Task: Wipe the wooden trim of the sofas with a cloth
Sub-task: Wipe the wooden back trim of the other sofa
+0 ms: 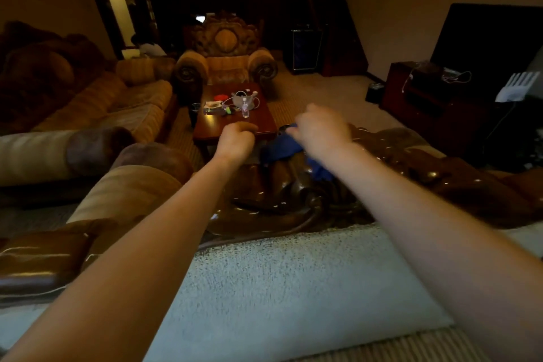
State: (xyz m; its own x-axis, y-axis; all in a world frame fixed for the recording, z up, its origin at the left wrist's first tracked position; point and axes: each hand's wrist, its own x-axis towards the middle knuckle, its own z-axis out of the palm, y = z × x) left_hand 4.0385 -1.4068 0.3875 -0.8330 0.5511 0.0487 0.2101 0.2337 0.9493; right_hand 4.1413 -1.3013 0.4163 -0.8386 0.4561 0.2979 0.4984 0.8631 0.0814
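Observation:
A carved, glossy dark wooden trim [296,200] crowns the back of the sofa right in front of me. A blue cloth [279,150] lies bunched on top of that trim. My right hand [320,129] rests on the cloth's far end with fingers curled around it. Just left of the cloth, my left hand [236,138] hovers above the trim's edge as a loose fist, with nothing visible inside it. Both forearms stretch over the pale upholstered sofa back [293,279].
A red-brown coffee table [211,123] with a bottle, cables and small items stands beyond the trim. An ornate armchair [224,59] faces me at the far end, a long striped sofa [123,106] lines the left, and a dark cabinet [426,91] stands right.

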